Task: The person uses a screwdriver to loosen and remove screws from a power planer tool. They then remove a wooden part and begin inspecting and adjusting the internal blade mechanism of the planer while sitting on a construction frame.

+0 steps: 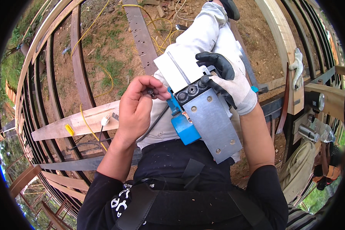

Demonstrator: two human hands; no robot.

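Observation:
An electric hand planer (216,124) with a blue body lies upside down across my lap. Its grey sole plate, with screws at the corners, faces up. Beyond it sits the bright, grooved front plate (176,71). Between the plates the dark cutter drum (192,90) shows round bolt heads. My right hand (228,82), in a white and black work glove, grips the planer's far right side around the drum. Bare and curled, my left hand (140,101) pinches a small dark bolt (150,92) just left of the drum; its fingertips are close to the blue housing.
A pale timber plank (80,120) lies at the left, bearing a white plug (105,120) and a yellow connector (69,130). Yellow cord (110,78) winds over the dirt. Another work glove (296,69) rests on a beam at the right, above clear bottles (322,130). Dark metal bars surround me.

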